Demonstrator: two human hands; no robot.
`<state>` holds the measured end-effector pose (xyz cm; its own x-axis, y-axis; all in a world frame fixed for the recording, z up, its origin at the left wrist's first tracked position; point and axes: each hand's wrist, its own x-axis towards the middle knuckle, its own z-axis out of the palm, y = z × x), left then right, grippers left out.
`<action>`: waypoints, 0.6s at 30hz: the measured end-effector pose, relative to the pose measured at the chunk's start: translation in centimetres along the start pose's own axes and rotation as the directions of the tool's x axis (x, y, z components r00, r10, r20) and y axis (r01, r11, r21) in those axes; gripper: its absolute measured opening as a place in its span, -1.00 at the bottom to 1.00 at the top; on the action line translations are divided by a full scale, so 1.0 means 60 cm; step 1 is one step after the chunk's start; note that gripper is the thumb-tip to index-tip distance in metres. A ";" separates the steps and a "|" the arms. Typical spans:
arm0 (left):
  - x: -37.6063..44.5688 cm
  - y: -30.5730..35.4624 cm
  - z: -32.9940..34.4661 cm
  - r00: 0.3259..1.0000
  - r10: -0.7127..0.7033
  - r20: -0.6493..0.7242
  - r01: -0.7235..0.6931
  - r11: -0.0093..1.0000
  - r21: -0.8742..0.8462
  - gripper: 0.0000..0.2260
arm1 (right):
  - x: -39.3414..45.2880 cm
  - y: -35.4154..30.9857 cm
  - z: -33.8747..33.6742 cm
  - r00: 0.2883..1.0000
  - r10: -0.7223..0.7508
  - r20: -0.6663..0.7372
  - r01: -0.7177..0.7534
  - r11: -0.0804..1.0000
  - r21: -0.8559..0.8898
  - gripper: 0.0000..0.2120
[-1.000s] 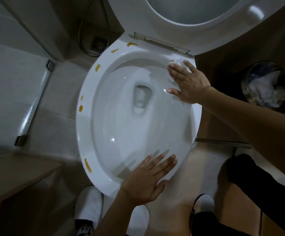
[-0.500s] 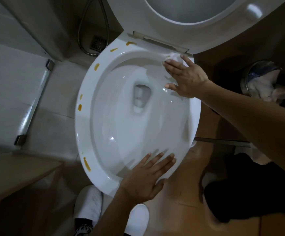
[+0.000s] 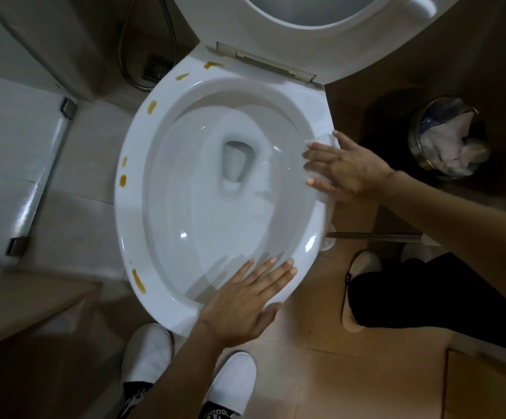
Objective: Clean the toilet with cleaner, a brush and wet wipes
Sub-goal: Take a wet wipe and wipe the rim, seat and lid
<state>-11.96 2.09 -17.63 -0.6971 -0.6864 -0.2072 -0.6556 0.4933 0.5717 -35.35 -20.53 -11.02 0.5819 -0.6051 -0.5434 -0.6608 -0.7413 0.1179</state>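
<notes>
Tiled bathroom floor (image 3: 321, 352) below; one white toilet bowl (image 3: 131, 225), long axis running from hinge at top to near rim, seat (image 3: 351, 52) raised. Five yellow-brown smears (image 3: 139, 281) along left rim. Right hand (image 3: 347, 169), fingers straight, pressing one wet wipe (image 3: 325, 140) on right rim. Left hand (image 3: 245, 300) flat on near rim, holding nothing.

Setting: small bathroom, likely domestic. A white toilet (image 3: 215, 192) is sitting on tan floor tiles (image 3: 351, 373), a floor drain (image 3: 156, 69) and hose (image 3: 131, 55) lying far left. A steel waste bin (image 3: 448, 137) is standing right.
</notes>
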 end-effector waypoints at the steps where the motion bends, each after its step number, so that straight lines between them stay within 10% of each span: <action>1: 0.000 0.000 0.000 1.000 -0.002 0.001 0.002 1.000 0.006 -0.47 | 0.009 0.006 -0.004 1.000 0.008 -0.007 -0.008 1.000 -0.018 -0.19; 18: 0.000 0.000 -0.002 1.000 0.008 -0.002 -0.008 1.000 -0.030 -0.49 | 0.033 0.017 0.004 0.999 0.006 -0.040 -0.008 0.999 -0.046 -0.20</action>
<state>-11.94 2.03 -17.56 -0.7015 -0.6838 -0.2008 -0.6412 0.4826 0.5967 -34.97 -22.41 -12.15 0.5961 -0.6210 -0.5089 -0.6430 -0.7488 0.1605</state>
